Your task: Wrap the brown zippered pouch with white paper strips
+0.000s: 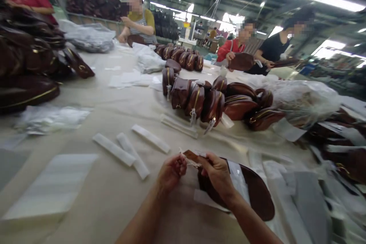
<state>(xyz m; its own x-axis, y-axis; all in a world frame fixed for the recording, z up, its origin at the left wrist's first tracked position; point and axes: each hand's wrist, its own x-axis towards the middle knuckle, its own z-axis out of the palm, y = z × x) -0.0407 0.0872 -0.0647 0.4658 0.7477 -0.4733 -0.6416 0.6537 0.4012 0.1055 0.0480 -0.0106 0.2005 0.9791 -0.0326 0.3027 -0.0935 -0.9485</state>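
Observation:
My right hand (215,171) pinches a small brown tag (191,156) between thumb and fingers. Thin pale string hangs from the tag, and my left hand (172,170) has its fingers closed on that string. Beneath my right hand a dark brown leather bag (259,194) lies flat on the table, with a whitish strip (239,179) across it. Part of the bag is hidden by my right hand and forearm. A white sheet (210,199) shows under the bag's near left edge.
Brown zippered bags (197,99) stand in a cluster beyond my hands. More brown bags (31,53) are heaped at left. White paper strips (114,148) and a paper stack (51,187) lie on the pale table (114,206). Clear plastic (305,99) sits at right. Several people work across the table.

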